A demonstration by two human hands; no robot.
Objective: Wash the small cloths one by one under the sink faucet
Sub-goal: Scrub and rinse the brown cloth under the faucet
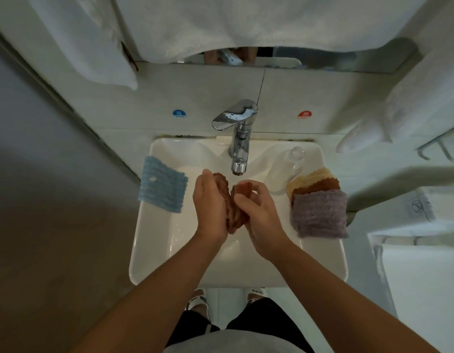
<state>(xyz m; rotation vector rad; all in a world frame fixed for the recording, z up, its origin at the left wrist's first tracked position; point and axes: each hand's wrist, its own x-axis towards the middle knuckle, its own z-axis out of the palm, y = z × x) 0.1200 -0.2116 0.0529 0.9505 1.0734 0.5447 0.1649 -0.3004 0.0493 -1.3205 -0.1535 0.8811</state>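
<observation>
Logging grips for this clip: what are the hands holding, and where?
Both hands hold the brown cloth, bunched between the palms; right fingers curl over its top end.

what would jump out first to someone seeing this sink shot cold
Both hands, left hand and right hand, rub a bunched reddish-brown cloth over the white basin, just below the chrome faucet. A blue ribbed cloth drapes the left rim; a stack topped by a purple cloth sits on the right rim.

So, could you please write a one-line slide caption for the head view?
Both hands, left hand and right hand, rub a brown cloth below the faucet.
</observation>
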